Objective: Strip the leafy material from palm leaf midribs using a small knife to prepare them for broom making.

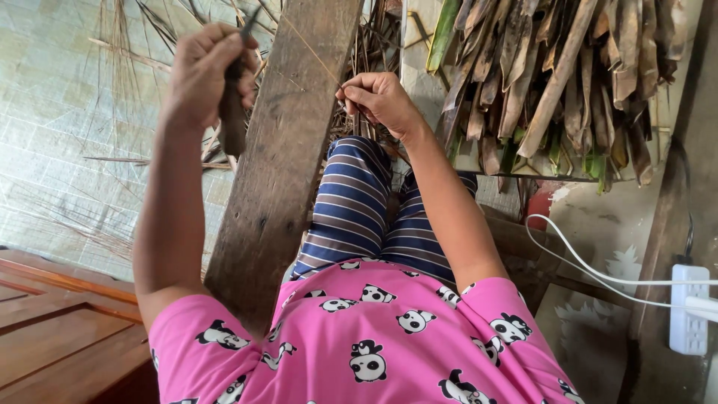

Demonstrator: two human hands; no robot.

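While my left hand (206,71) is clenched round the dark knife (233,112), blade tip up, my right hand (378,101) pinches a thin leaf rib (310,54) drawn taut across the wooden plank (280,150) leaning on my lap. I reckon the rib could snap if I pull harder, or the blade slip towards my fingers. Most of the blade hides behind my fist, and the rib's far end is lost among the dried fronds (553,82)

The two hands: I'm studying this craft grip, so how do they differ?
The left hand is a closed fist around a dark knife handle, raised left of the wooden plank. The right hand pinches a thin fibre strand with its fingertips, right of the plank. Both are bare.
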